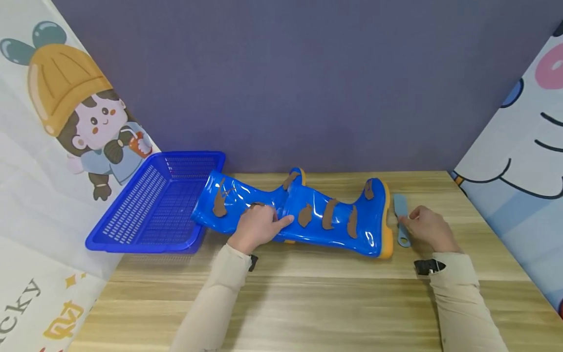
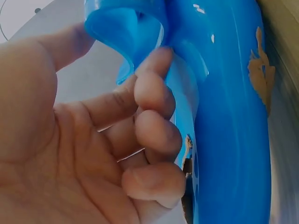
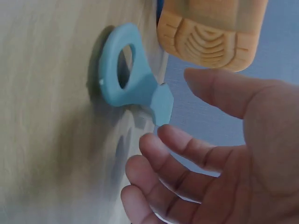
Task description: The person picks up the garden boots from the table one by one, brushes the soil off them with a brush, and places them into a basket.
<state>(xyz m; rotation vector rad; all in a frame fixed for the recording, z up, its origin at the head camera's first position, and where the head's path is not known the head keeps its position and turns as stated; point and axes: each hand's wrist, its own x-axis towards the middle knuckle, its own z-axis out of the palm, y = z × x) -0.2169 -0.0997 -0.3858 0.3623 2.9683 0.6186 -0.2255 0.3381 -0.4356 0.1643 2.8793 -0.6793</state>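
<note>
left hand [image 1: 258,226]: fingers curled, gripping the rim of a blue boot [image 1: 343,217] on the table [image 1: 308,303]. right hand [image 1: 428,229]: fingers loosely bent beside a blue scraper [image 1: 400,207], contact unclear. second boot [image 1: 239,195] partly hidden. wall lettering [image 1: 19,305] "cky" cut off.

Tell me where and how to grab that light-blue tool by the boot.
Pinch the handle of the light-blue tool, coming from the right with the right hand. That looks best: the handle end points toward the person, the boot's orange sole stands close on the left, and the right hand is on the other side.
</note>
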